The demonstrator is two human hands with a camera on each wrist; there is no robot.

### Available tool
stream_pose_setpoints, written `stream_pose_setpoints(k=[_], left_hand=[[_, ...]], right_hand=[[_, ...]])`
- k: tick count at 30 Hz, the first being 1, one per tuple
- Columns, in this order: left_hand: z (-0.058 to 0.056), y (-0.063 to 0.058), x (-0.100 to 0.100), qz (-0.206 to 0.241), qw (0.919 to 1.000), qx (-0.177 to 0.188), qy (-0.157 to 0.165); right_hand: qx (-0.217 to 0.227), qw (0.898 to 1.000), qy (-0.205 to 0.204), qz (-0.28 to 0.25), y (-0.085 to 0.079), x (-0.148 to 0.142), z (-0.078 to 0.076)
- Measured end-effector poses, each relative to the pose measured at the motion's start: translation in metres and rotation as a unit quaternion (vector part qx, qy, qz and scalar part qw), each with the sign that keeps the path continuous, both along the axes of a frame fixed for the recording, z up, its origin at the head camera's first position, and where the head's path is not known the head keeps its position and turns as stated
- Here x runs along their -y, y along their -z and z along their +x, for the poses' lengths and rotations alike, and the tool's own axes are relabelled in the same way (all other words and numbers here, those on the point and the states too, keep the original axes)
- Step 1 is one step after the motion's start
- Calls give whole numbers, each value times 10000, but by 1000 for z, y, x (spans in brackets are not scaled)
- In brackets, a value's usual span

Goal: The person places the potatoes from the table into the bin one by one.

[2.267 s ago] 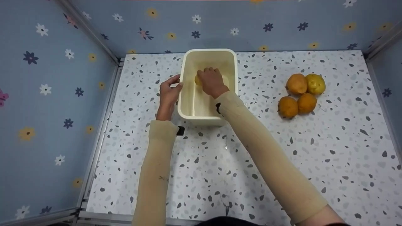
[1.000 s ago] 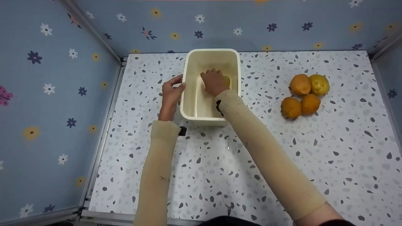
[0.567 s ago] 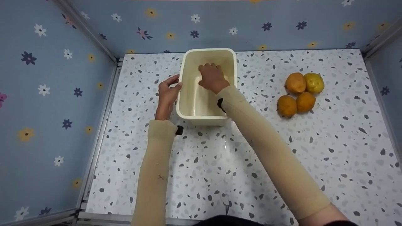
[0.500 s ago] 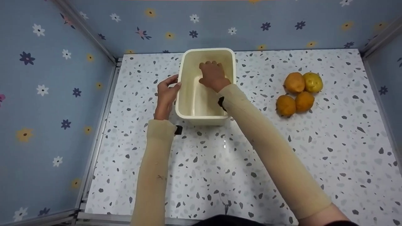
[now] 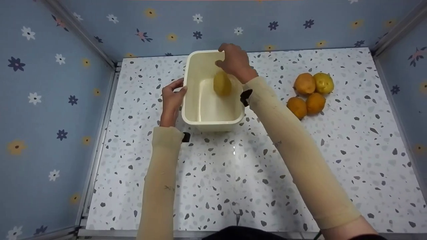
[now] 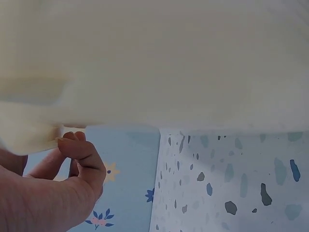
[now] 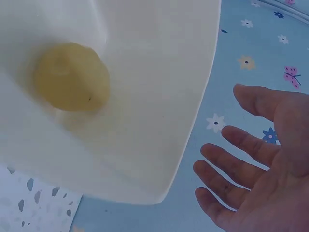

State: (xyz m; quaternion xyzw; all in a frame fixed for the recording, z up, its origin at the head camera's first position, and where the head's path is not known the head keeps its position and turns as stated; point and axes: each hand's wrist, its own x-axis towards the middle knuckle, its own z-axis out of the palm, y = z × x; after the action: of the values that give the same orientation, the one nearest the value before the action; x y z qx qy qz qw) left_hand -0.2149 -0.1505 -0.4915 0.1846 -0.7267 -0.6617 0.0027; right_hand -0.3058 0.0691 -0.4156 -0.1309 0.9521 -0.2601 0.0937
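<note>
A cream plastic bin [image 5: 213,123] holds one yellow, rounded fruit-like piece [image 5: 222,83], slightly blurred, whose kind I cannot tell. My left hand [image 5: 171,103] grips the bin's left rim, thumb and fingers at the edge; the left wrist view has its curled fingers against the rim under the bin's pale wall. Over the far right rim is my right hand [image 5: 236,63]. In the right wrist view the right hand [image 7: 265,164] has spread fingers with nothing between them, apart from the bin wall, and the yellow piece [image 7: 72,77] lies inside.
To the right on the speckled table [image 5: 333,160] sits a cluster: orange fruit-like pieces [image 5: 304,83] and a yellow one [image 5: 323,83]. The right forearm partly covers the cluster's near edge. Blue flowered panels [image 5: 213,23] stand behind and at both sides.
My right hand has risen out of the bin to its far right rim, and its fingers have left the yellow piece, now visible inside. The left hand stays on the rim.
</note>
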Motion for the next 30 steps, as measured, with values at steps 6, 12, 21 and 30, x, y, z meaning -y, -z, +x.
stream_pose_setpoints(k=[6,12,21,30], left_hand=[[-1,-2,0,130,9999,15,-78],[2,-1,-1,58,10000,-30,-4],[3,0,-1,97,9999,63,42],[2,2,-1,35,10000,54,11]], right_hand=[[-198,9983,233,-500,-7,-19,-1],[59,9954,588,-749,-13,-40,1],[211,9911,855,-996,-7,-81,7],[131,9889,1096,-995,15,-118,13]])
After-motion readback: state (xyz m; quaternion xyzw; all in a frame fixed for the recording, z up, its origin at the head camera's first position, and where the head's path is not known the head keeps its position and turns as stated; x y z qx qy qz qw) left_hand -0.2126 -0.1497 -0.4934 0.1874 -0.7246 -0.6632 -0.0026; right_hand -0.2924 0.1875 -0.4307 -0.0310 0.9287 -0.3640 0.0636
